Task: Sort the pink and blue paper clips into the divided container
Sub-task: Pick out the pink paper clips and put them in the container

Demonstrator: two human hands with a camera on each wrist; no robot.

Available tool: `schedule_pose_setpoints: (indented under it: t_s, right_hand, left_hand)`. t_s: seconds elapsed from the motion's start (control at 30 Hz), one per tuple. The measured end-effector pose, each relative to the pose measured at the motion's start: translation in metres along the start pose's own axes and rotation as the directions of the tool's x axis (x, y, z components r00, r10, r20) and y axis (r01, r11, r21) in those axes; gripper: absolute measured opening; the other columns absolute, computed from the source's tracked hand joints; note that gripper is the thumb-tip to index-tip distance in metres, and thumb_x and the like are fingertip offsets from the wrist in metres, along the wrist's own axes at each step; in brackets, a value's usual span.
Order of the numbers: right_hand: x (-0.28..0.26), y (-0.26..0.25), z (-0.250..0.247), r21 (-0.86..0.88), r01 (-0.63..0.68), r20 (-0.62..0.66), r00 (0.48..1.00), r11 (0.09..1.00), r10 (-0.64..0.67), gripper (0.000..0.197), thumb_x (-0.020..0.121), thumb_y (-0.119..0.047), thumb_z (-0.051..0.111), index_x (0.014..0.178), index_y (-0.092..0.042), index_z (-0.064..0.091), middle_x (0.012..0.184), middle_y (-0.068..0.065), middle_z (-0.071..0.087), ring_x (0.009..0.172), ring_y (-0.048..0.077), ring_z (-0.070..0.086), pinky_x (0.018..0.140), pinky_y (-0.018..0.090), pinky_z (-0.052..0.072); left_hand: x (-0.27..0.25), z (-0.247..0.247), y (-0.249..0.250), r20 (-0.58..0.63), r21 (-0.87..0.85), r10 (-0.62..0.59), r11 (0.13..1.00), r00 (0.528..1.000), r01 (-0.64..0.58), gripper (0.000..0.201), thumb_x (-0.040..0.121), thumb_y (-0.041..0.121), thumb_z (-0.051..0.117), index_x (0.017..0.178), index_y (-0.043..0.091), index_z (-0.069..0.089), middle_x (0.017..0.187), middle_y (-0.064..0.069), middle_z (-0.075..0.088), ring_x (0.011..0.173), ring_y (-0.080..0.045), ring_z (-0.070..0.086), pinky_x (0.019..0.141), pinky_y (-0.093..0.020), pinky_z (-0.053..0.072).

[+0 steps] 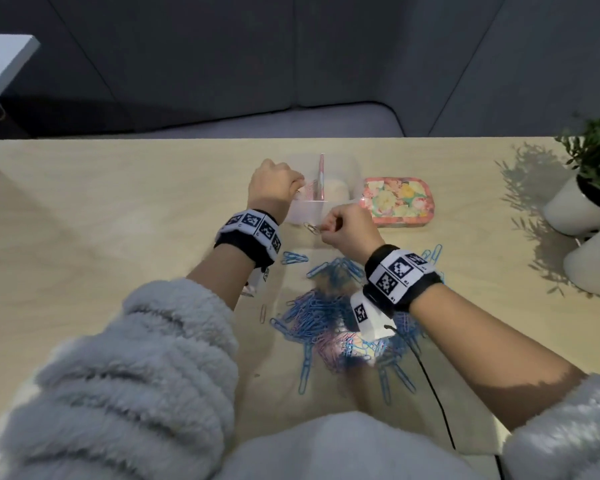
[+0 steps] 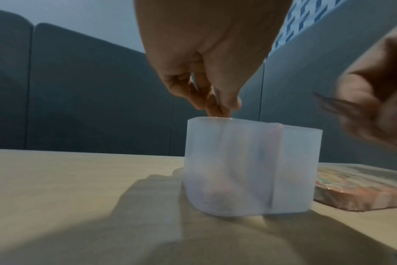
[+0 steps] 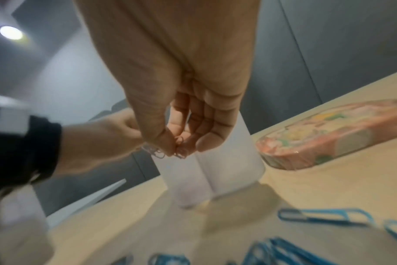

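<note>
A translucent divided container [image 1: 340,194] [image 2: 249,166] [image 3: 229,168] stands mid-table with a pink divider [image 1: 321,174]. My left hand [image 1: 297,188] [image 2: 220,109] hovers over its left compartment, fingertips pinched together at the rim, where pink clips [image 1: 305,188] show in the head view. My right hand [image 1: 321,230] [image 3: 177,148] is just in front of the container and pinches a few pink paper clips [image 1: 312,228] [image 3: 180,154] between thumb and fingers. A mixed pile of blue and pink clips [image 1: 329,317] lies nearer to me, under my right wrist.
A floral lid or tin [image 1: 399,200] [image 3: 329,136] lies right of the container. Two white plant pots [image 1: 575,209] stand at the table's right edge. Loose blue clips [image 1: 293,258] [image 3: 324,217] are scattered between pile and container. A black cable [image 1: 430,386] trails toward me.
</note>
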State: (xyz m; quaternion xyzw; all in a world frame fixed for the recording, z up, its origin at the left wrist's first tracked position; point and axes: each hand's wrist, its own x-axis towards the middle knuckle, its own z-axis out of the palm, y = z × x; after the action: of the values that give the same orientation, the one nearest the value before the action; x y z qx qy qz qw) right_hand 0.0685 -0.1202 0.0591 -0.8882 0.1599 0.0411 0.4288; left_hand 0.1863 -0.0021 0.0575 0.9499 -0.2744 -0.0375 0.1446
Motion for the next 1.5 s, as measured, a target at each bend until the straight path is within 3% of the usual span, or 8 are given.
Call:
schedule_pose_setpoints:
  t_s: [0.13, 0.23, 0.43, 0.57, 0.73, 0.83, 1.17, 1.5]
  right_hand:
    - [0.031, -0.014, -0.012, 0.080, 0.032, -0.121, 0.992, 0.996, -0.022, 0.008, 0.071, 0.003, 0.065, 0.067, -0.004, 0.062, 0.064, 0.003, 0.057, 0.060, 0.016, 0.051, 0.063, 0.027, 0.046]
    - [0.056, -0.030, -0.016, 0.053, 0.070, -0.210, 0.976, 0.996, -0.057, 0.010, 0.071, 0.004, 0.064, 0.072, -0.005, 0.068, 0.061, -0.003, 0.056, 0.059, 0.011, 0.049, 0.056, 0.016, 0.040]
    - [0.073, -0.040, 0.000, 0.035, 0.043, -0.208, 0.978, 0.998, -0.035, 0.015, 0.081, -0.003, 0.058, 0.088, -0.003, 0.071, 0.095, 0.011, 0.070, 0.080, 0.015, 0.057, 0.082, 0.027, 0.051]
    - [0.043, -0.033, 0.008, -0.020, 0.183, -0.204, 0.962, 0.983, -0.184, 0.023, 0.085, -0.004, 0.048, 0.099, -0.004, 0.067, 0.099, 0.012, 0.069, 0.088, 0.022, 0.062, 0.083, 0.030, 0.049]
    - [-0.023, 0.017, 0.042, -0.221, 0.276, 0.385, 0.906, 0.935, -0.176, 0.016, 0.082, -0.012, 0.060, 0.095, -0.009, 0.069, 0.097, 0.009, 0.069, 0.085, 0.018, 0.059, 0.086, 0.036, 0.050]
    - [-0.044, 0.044, 0.054, -0.338, 0.335, 0.496, 0.858, 0.879, -0.136, 0.022, 0.077, -0.021, 0.068, 0.098, -0.013, 0.066, 0.101, 0.008, 0.059, 0.100, 0.022, 0.052, 0.088, 0.036, 0.043]
    - [-0.052, 0.079, 0.003, -0.348, 0.126, 0.286, 0.958, 0.929, -0.023, 0.004, 0.077, -0.013, 0.065, 0.076, -0.017, 0.065, 0.076, -0.002, 0.062, 0.081, 0.025, 0.060, 0.082, 0.038, 0.048]
    - [-0.056, 0.047, 0.030, -0.434, 0.245, 0.227, 0.961, 0.867, -0.158, 0.022, 0.085, -0.013, 0.052, 0.096, -0.017, 0.070, 0.106, 0.003, 0.068, 0.105, 0.028, 0.054, 0.093, 0.038, 0.038]
  left_hand:
    - [-0.031, 0.004, -0.012, -0.260, -0.110, -0.006, 0.994, 0.965, -0.024, 0.041, 0.092, 0.033, 0.033, 0.092, 0.013, 0.069, 0.095, -0.009, 0.065, 0.088, -0.032, 0.050, 0.078, -0.041, 0.043]
    - [-0.069, 0.013, -0.028, -0.277, -0.037, -0.006, 0.999, 0.961, -0.004, 0.037, 0.091, 0.032, 0.038, 0.086, 0.013, 0.069, 0.084, -0.008, 0.064, 0.082, -0.032, 0.052, 0.071, -0.040, 0.042]
    - [-0.145, 0.045, -0.050, 0.115, 0.037, -0.053, 0.998, 0.992, 0.049, 0.028, 0.093, 0.031, 0.043, 0.092, 0.017, 0.067, 0.090, -0.004, 0.065, 0.090, -0.030, 0.052, 0.077, -0.038, 0.038]
    - [-0.177, 0.054, -0.046, 0.191, -0.027, -0.058, 0.998, 0.980, 0.064, 0.052, 0.083, 0.047, 0.022, 0.093, 0.021, 0.065, 0.091, -0.002, 0.063, 0.090, -0.027, 0.052, 0.078, -0.036, 0.037]
    - [-0.194, 0.065, -0.029, 0.213, -0.049, -0.024, 0.998, 0.977, 0.036, 0.038, 0.080, 0.049, 0.039, 0.093, 0.023, 0.063, 0.092, 0.001, 0.061, 0.091, -0.023, 0.050, 0.078, -0.034, 0.036]
    - [-0.194, 0.068, -0.023, 0.210, -0.061, -0.032, 0.997, 0.977, 0.046, 0.039, 0.076, 0.054, 0.041, 0.089, 0.023, 0.060, 0.090, 0.002, 0.059, 0.090, -0.022, 0.049, 0.078, -0.032, 0.034]
    - [-0.190, 0.068, -0.012, 0.218, -0.048, -0.011, 0.999, 0.976, 0.022, 0.025, 0.086, 0.045, 0.053, 0.096, 0.023, 0.059, 0.099, 0.003, 0.059, 0.099, -0.020, 0.047, 0.085, -0.032, 0.030]
    - [-0.163, 0.059, -0.004, 0.209, -0.119, -0.101, 0.985, 0.973, 0.128, 0.010, 0.087, 0.031, 0.056, 0.090, 0.022, 0.059, 0.097, 0.004, 0.065, 0.096, -0.020, 0.055, 0.085, -0.035, 0.033]
